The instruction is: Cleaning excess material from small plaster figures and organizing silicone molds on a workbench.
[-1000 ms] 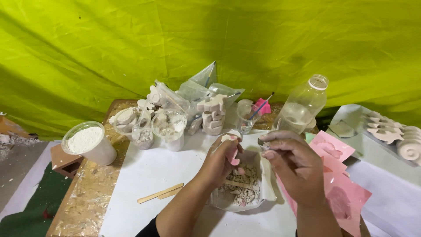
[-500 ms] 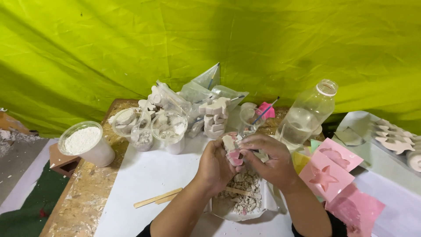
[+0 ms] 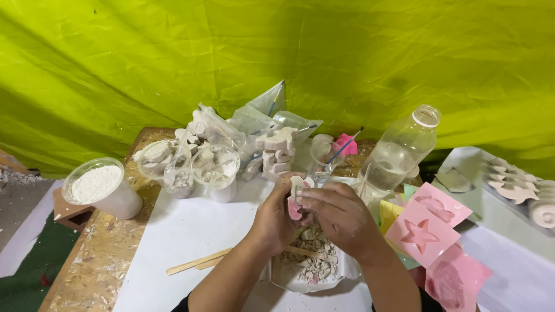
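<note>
My left hand (image 3: 276, 219) and my right hand (image 3: 338, 215) meet over a shallow white tray (image 3: 277, 276) full of broken plaster bits (image 3: 315, 267). Between the fingers of both hands sits a small pink mould with a white plaster piece (image 3: 299, 190) in it. My left hand grips it from the left side while my right hand's fingers press on it from the right. A wooden stick (image 3: 305, 252) lies across the tray under my hands.
Two wooden sticks (image 3: 196, 263) lie on the white sheet. A tub of white powder (image 3: 101, 188) stands at left. Cups, bags and stacked plaster figures (image 3: 277, 150) crowd the back, beside a clear bottle (image 3: 402, 151). Pink moulds (image 3: 422, 234) lie at right, white casts (image 3: 514, 188) beyond.
My hands have come together on the small mould and risen slightly above the tray. The view has shifted so the pink moulds sit farther right.
</note>
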